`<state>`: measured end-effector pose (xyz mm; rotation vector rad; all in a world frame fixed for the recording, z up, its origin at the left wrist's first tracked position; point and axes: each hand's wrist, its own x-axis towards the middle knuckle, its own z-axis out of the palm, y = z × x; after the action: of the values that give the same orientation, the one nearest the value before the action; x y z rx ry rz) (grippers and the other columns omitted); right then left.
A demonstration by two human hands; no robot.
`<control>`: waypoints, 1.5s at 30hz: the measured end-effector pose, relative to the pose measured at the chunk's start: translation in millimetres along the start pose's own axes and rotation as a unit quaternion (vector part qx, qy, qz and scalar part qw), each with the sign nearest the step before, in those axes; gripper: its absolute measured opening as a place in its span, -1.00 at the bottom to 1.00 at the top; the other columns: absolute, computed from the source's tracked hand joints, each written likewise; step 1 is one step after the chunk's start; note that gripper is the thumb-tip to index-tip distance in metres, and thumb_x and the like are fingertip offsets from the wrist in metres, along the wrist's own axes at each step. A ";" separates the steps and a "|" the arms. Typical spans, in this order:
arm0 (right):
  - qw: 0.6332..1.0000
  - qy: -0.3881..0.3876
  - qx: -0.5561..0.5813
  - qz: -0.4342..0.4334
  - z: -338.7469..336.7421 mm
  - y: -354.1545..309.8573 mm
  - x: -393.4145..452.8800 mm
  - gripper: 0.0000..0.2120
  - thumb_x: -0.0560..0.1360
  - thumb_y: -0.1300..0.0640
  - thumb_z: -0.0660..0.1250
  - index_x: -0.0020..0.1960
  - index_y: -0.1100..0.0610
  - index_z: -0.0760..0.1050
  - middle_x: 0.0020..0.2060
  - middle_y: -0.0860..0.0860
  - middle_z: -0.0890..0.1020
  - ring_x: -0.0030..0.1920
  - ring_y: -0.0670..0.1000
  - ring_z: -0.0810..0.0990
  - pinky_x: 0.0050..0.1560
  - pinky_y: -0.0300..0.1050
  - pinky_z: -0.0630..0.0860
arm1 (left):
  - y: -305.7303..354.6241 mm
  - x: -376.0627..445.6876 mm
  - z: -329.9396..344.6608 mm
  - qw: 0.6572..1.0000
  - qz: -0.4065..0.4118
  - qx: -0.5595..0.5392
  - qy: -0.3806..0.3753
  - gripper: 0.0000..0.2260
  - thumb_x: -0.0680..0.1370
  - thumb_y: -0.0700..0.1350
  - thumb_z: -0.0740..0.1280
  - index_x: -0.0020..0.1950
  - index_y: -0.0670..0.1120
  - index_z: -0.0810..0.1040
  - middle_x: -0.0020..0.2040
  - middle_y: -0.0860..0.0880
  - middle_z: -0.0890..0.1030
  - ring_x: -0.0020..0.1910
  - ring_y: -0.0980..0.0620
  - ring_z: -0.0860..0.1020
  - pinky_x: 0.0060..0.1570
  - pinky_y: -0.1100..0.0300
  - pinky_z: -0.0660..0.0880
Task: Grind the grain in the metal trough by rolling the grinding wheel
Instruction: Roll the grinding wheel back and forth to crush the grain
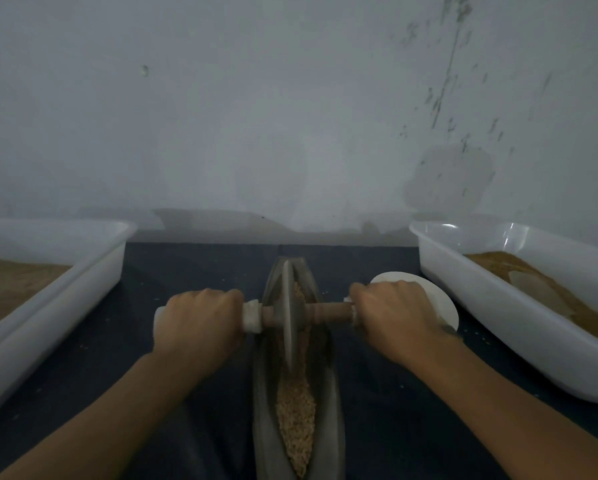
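Note:
A long boat-shaped metal trough (330,403) lies lengthwise on the dark table in front of me. Tan grain (296,414) fills its groove. The grey grinding wheel (291,317) stands on edge in the far half of the trough, on a brown wooden axle (328,311) with white-wrapped ends. My left hand (199,323) grips the left handle. My right hand (393,320) grips the right handle. Both wrists are level, one on each side of the trough.
A white plastic tub (93,268) with brown material stands at the left, another white tub (464,282) with brown material at the right. A white round dish (443,299) lies behind my right hand. A grey wall rises right behind the table.

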<state>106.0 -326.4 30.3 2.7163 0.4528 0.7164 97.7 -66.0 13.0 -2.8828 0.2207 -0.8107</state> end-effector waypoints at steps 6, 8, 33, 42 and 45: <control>0.998 -0.039 0.033 -0.034 -26.9 -5.4 -38.8 -0.81 0.45 -0.08 0.35 -0.05 -0.07 0.37 -0.25 -0.09 0.55 -0.37 -0.04 0.34 -0.46 -0.19 -0.05 | -1.7 -44.3 -15.4 0.999 0.033 0.010 -0.011 -0.58 0.23 0.16 0.46 -0.36 0.13 0.19 -0.50 0.13 0.29 -0.54 0.18 0.17 -0.51 0.25 -0.03; 0.999 -0.032 0.029 -0.030 -26.7 -6.3 -36.5 -0.83 0.47 -0.05 0.32 -0.04 -0.06 0.36 -0.24 -0.09 0.54 -0.35 -0.03 0.34 -0.46 -0.17 -0.01 | -1.5 -42.8 -15.3 0.999 0.026 0.012 -0.021 -0.61 0.28 0.16 0.43 -0.36 0.13 0.19 -0.49 0.11 0.29 -0.53 0.17 0.21 -0.50 0.24 0.02; 1.000 0.017 -0.010 -0.007 -8.7 -4.1 -12.9 -0.79 0.37 0.02 0.41 -0.22 0.01 0.36 -0.37 -0.02 0.57 -0.42 0.04 0.53 -0.49 -0.18 0.04 | 0.7 -15.9 2.6 1.000 0.002 -0.010 0.009 -0.73 0.46 0.04 0.29 -0.29 0.06 0.21 -0.37 0.09 0.35 -0.39 0.03 0.42 -0.38 0.17 0.35; 1.000 -0.009 0.019 0.017 -3.4 -2.8 -12.8 -0.86 0.47 -0.01 0.29 -0.12 -0.04 0.31 -0.26 -0.05 0.57 -0.31 0.01 0.53 -0.39 -0.14 0.20 | 1.9 -3.2 -3.2 1.000 0.019 0.000 0.014 -0.75 0.47 0.07 0.31 -0.24 0.09 0.23 -0.33 0.10 0.36 -0.40 0.10 0.31 -0.39 0.18 0.18; 0.998 0.036 0.045 -0.019 -14.3 -6.1 -41.9 -0.70 0.23 0.01 0.55 -0.28 0.00 0.41 -0.50 -0.04 0.50 -0.55 -0.04 0.44 -0.51 -0.18 0.22 | 1.5 -29.2 -18.3 0.997 0.078 -0.012 0.025 -0.60 0.22 0.00 0.50 -0.33 0.07 0.23 -0.46 0.10 0.36 -0.51 0.11 0.24 -0.48 0.23 0.09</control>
<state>62.6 -333.6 22.3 2.7648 0.5650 0.8029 63.3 -63.9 13.5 -2.8244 0.4567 -0.8584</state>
